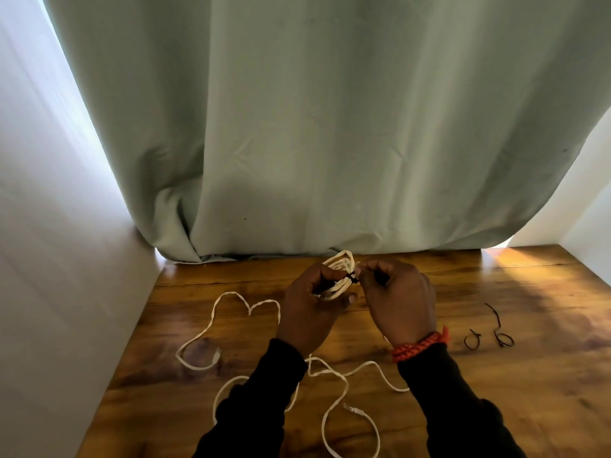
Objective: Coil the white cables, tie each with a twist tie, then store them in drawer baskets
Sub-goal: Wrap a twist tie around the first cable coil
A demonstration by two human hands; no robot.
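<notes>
A coiled white cable (340,264) is held above the wooden table (529,391), my left hand (309,309) gripping its lower half. A black twist tie (353,278) wraps the middle of the coil, and my right hand (398,299) pinches the tie's end at the coil's right side. A loose white cable (231,325) lies uncoiled across the table below and to the left of my hands, its connector ends near the front. Two spare black twist ties (496,332) lie on the table to the right of my right wrist.
A pale green curtain (330,127) hangs right behind the table's far edge. White walls (49,259) close in on the left and at the far right. No drawer baskets are in view.
</notes>
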